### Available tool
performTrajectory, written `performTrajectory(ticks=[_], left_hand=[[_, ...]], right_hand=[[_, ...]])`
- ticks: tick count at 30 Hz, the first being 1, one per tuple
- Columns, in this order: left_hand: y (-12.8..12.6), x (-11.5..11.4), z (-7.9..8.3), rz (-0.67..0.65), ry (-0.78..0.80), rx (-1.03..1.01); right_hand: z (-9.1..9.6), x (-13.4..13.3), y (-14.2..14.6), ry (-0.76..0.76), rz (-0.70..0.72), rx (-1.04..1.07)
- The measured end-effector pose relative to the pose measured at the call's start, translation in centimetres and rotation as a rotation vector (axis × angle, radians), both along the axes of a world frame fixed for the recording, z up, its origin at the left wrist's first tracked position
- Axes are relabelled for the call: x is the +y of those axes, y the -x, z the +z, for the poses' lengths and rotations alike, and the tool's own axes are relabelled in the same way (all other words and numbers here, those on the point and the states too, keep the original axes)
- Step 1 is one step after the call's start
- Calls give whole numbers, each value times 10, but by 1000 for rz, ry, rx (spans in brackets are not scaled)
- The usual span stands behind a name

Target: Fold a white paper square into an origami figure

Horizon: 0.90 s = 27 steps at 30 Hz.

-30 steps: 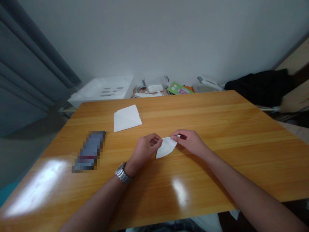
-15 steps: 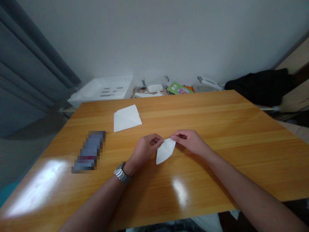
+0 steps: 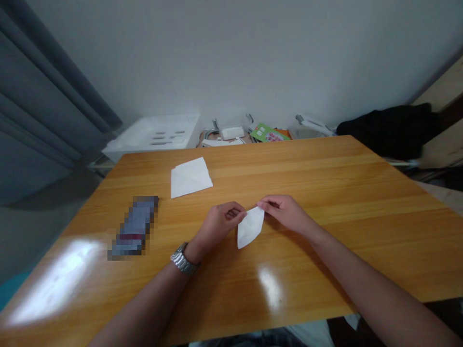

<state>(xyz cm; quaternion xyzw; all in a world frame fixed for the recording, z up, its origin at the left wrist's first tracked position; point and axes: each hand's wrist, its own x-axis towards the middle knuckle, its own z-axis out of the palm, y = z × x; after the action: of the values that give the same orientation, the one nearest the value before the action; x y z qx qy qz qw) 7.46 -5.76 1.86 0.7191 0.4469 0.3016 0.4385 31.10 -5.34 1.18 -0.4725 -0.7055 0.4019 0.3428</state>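
A small folded white paper (image 3: 250, 227), pointed at both ends, lies on the wooden table (image 3: 325, 193) between my two hands. My left hand (image 3: 217, 226), with a metal watch on its wrist, pinches the paper's upper left edge with curled fingers. My right hand (image 3: 285, 212) pinches the top corner of the same paper. A second folded white sheet (image 3: 190, 177) lies flat farther back on the left, touched by neither hand.
A dark blurred rectangular object (image 3: 134, 225) lies on the table to the left. Behind the table stand a white tray (image 3: 155, 132), boxes and a green packet (image 3: 267, 132). A black cloth (image 3: 390, 127) lies at the back right. Grey curtain on the left.
The small paper has turned between my fingers from lying slanted to the left toward pointing more straight down. Both hands stayed almost in place.
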Motion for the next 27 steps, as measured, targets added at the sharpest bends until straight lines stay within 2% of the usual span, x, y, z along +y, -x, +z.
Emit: performTrajectory(ticks=[6, 12, 16, 23, 27], left_hand=[[-2, -1, 0, -63, 22, 1], [-1, 4, -11, 90, 38, -107], [-1, 9, -15, 160, 126, -225], [-6, 6, -13, 185, 172, -335], [-9, 4, -14, 168, 178, -319]], right_hand=[[-1, 0, 3, 3, -27, 58], [1, -4, 9, 9, -41, 139], [1, -8, 15, 69, -9, 165], [-2, -15, 24, 210, 26, 229], [-2, -15, 25, 185, -25, 156]])
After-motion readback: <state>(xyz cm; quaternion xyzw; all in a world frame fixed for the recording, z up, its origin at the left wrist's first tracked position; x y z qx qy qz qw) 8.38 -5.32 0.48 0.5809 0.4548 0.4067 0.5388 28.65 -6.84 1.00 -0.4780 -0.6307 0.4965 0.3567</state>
